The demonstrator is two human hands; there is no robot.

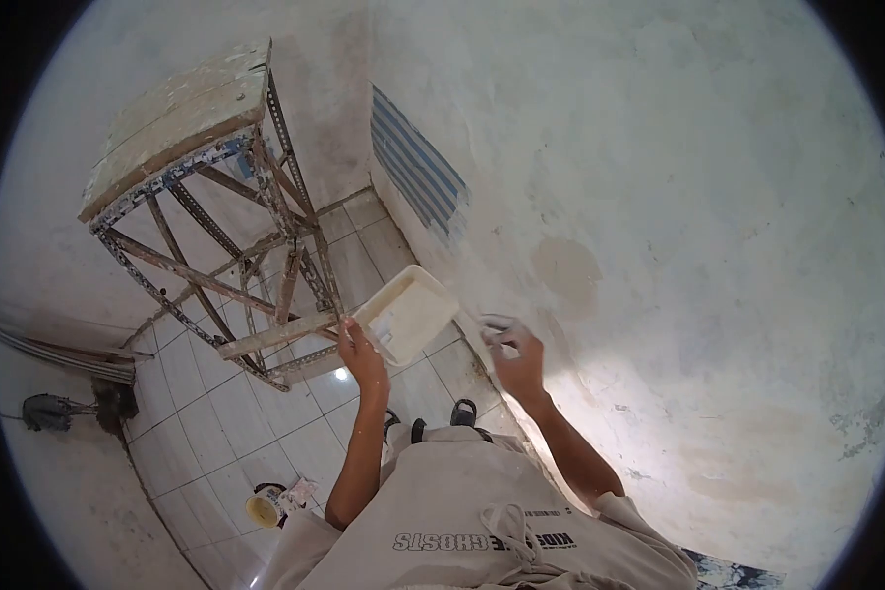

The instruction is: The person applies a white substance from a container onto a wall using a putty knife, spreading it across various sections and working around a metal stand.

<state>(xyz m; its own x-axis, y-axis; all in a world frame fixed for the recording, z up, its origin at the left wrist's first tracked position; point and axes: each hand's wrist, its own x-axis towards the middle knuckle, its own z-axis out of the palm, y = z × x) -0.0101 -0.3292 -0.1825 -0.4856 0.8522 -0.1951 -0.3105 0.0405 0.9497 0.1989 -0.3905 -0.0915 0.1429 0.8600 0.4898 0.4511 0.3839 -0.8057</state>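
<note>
At the far left a dark brush (49, 411) lies on the tiled floor (216, 423) by the wall foot, and above it a bundle of pipes (64, 352) runs along the wall. Next comes a metal scaffold (216, 226), spattered with paint and topped with worn planks; its cross-braces reach down to the floor. Lower down, near the person's shirt (462, 531), a small tub (263, 511) stands on the tiles with some scraps just beside it.

The left hand (362, 354) is raised in front of the scaffold's lower rail and clasps the near corner of a tray (408, 313). The fingers are curled around its edge. The tray is white and shallow, held in the air and tilted, between the scaffold and the wall (708, 246). Below it two sandals (462, 413) show on the floor.

Above the tray a striped vent (418, 162) sits low in the wall. The right hand (516, 359) is just right of the tray and apart from it. It is closed around a small whitish tool (497, 326), held close to the wall; the tool is blurred and its kind cannot be told. Beyond the hand the wall is pale and patchy, with a brownish patch (565, 270) above and a bright spot of light beside the wrist.
</note>
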